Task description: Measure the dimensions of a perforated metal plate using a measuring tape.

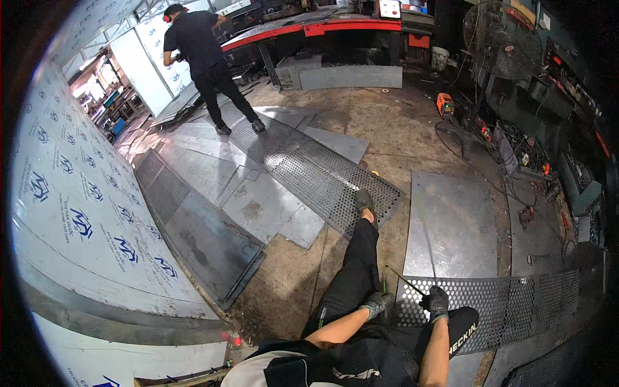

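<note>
My right hand (436,303), in a dark grey glove, is closed around a thin dark rod (407,281) that slants up to the left. A long, thin, pale line rises from beside that hand over a grey metal sheet (454,222); I cannot tell if it is held. A perforated metal sheet (503,303) lies beneath and beside the right hand. My left hand (376,303), gloved in grey, is by my extended leg with its fingers curled. Something slim and green (385,282) shows just above it; whether the fingers hold it is unclear.
My outstretched foot (365,201) rests on a long perforated sheet (309,164). Another person (203,55) stands by a red-edged table (316,28). An orange machine (445,104) with a cable is at right, near a large fan (503,39). Wrapped white panels (84,193) stand left.
</note>
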A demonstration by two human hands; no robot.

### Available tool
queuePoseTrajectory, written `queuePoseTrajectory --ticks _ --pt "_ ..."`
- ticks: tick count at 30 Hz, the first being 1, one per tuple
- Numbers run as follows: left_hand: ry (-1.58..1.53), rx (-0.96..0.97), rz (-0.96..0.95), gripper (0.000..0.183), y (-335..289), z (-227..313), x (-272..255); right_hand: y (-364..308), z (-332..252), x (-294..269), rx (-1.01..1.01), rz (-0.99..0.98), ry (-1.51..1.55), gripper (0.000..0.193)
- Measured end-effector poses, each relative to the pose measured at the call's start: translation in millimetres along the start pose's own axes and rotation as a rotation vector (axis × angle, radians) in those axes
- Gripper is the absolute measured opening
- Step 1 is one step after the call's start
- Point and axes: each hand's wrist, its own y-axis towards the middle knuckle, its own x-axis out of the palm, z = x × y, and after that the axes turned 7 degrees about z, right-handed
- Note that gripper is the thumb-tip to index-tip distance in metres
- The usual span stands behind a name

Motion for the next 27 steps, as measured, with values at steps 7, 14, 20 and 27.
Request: queuePoseTrajectory --ticks 7,14,20,27 --pt "0.133 0.109 0.048 0.056 0 -9 -8 6 -78 -16 0.779 0.333 0.741 0.041" --pt "0.096 -0.085 0.023 0.052 -7 4 4 -9 -26 -10 0.594 0.251 0.596 0.027" --pt "-0.024 0.203 0.061 0.054 -17 9 -3 -23 -103 -16 0.312 -0.383 -0.127 0.031" --pt "-0.071 -0.053 -0.047 0.057 -18 4 -14 -20 -141 -23 0.157 -0.227 -0.217 0.026"
